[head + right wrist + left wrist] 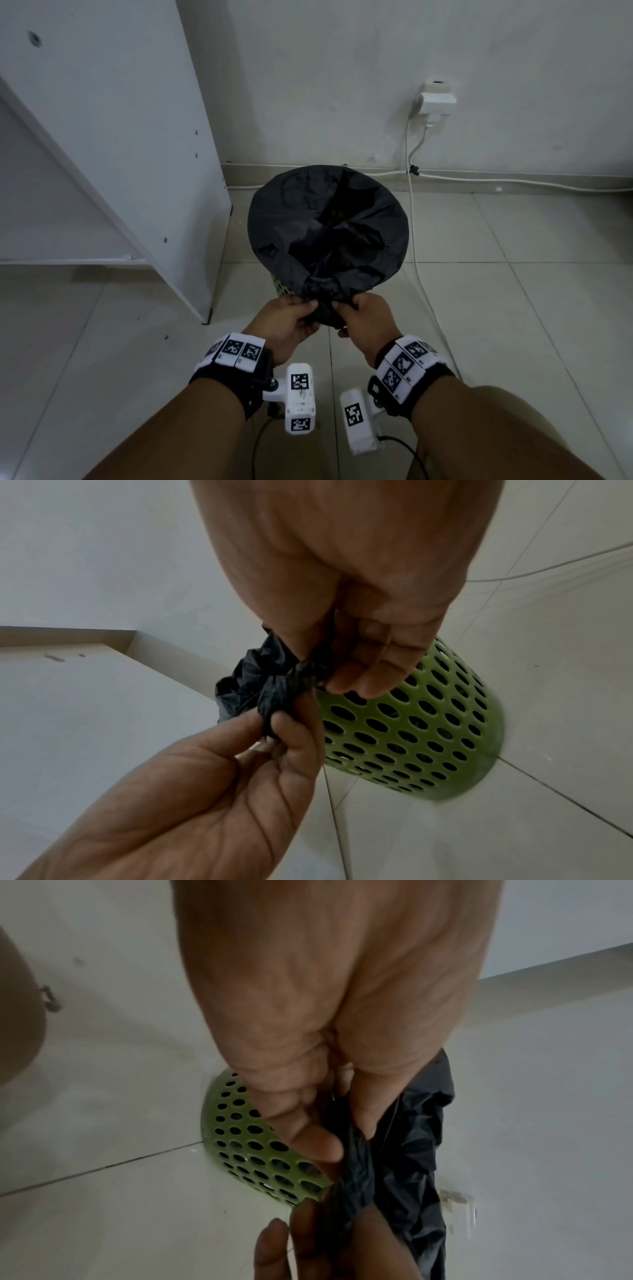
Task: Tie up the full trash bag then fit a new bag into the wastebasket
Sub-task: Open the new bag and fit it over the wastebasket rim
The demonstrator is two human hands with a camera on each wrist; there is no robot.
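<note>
A black trash bag is stretched over the top of a green perforated wastebasket on the tiled floor. Its near edge is bunched into a twisted wad. My left hand pinches that wad from the left, and my right hand pinches it from the right. In the right wrist view both hands grip the gathered black plastic beside the green basket. The left wrist view shows my fingers clamped on the dark plastic above the basket wall.
A white cabinet stands close on the left of the basket. The wall is right behind, with a socket and plug and a white cable running down over the floor to the right of the basket.
</note>
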